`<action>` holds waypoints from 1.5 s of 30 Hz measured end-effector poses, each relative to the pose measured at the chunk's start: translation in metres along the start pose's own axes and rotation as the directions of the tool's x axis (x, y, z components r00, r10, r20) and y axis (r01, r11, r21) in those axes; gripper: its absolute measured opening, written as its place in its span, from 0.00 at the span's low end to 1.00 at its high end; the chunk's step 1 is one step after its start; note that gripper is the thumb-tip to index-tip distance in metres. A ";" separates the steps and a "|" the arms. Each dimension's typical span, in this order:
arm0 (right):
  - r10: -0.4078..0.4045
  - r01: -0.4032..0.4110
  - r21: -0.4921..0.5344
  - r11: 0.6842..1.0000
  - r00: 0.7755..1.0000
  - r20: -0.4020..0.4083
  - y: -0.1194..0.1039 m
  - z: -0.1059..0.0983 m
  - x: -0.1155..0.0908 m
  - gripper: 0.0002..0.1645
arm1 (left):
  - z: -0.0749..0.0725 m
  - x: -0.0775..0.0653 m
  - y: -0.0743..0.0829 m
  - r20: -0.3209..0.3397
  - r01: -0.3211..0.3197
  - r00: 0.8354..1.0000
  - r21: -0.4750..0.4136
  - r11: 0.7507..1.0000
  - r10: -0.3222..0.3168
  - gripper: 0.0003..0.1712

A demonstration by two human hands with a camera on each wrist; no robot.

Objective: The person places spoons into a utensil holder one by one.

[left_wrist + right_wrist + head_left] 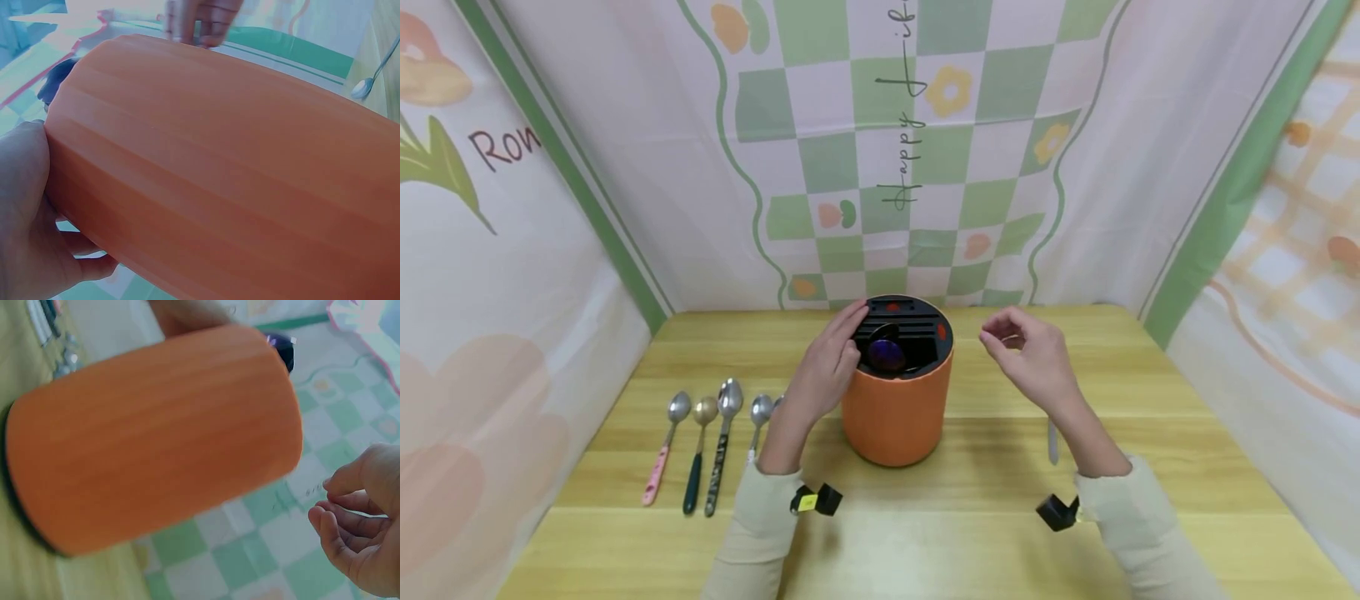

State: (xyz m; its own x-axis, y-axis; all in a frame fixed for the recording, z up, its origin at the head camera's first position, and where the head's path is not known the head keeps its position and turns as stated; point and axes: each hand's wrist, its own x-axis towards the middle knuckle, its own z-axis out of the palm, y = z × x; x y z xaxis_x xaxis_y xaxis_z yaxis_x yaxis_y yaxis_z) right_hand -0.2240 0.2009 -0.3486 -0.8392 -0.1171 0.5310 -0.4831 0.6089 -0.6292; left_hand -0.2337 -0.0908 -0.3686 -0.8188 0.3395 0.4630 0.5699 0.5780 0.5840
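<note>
An orange cylindrical holder (895, 417) with a black slotted top (917, 321) stands upright on the table. A dark, glossy, round-ended thing (886, 355) with a purple-blue sheen pokes out of its larger opening. My left hand (827, 362) rests against the holder's upper left side, fingers stretched along the rim and thumb close to the front edge. In the left wrist view its fingers (94, 265) reach past the far side of the orange wall. To the right of the holder, my right hand (1033, 354) hovers with loosely bent fingers and nothing between them.
Several spoons lie left of the holder, among them a pink-handled spoon (658, 467), a dark green-handled one (695, 475) and a patterned-handled one (718, 458). A silver strip-like end (1052, 443) shows beside my right forearm. Printed cloth (917, 167) hangs behind the table.
</note>
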 end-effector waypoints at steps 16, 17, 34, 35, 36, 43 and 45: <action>0.149 -0.127 -0.195 0.973 0.983 0.104 0.073 -0.024 -0.038 0.07 | 0.000 0.000 -0.001 0.005 0.009 1.000 0.002 1.000 -0.009 0.34; 0.157 -0.131 -0.207 0.969 0.981 0.113 0.076 -0.025 -0.039 0.08 | 0.000 0.000 -0.001 0.004 0.009 1.000 -0.001 1.000 -0.009 0.33; 0.352 -0.275 -0.312 0.909 0.908 0.226 0.122 -0.027 -0.055 0.11 | 0.001 0.002 0.000 0.005 0.005 1.000 0.003 1.000 -0.005 0.33; 0.359 -0.278 -0.319 0.906 0.903 0.235 0.124 -0.027 -0.055 0.12 | 0.001 0.002 0.000 0.007 0.007 1.000 0.003 1.000 -0.007 0.33; 0.365 -0.277 -0.329 0.903 0.898 0.244 0.126 -0.028 -0.056 0.12 | 0.001 0.002 0.000 0.008 0.010 1.000 0.004 1.000 -0.010 0.33; 0.440 -0.310 -0.389 0.868 0.842 0.312 0.138 -0.029 -0.057 0.12 | 0.000 0.001 0.000 0.010 0.006 1.000 0.009 1.000 -0.006 0.33; 0.468 -0.327 -0.397 0.857 0.816 0.340 0.140 -0.029 -0.057 0.13 | 0.000 0.001 0.000 0.010 0.006 1.000 0.008 1.000 -0.006 0.33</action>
State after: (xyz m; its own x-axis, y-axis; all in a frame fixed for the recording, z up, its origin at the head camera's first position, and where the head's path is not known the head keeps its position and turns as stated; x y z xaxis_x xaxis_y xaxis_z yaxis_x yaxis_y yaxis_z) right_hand -0.2368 0.3152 -0.4508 -0.9955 -0.0770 -0.0545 -0.0407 0.8722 -0.4875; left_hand -0.2347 -0.0903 -0.3679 -0.8226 0.3434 0.4531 0.5647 0.5861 0.5810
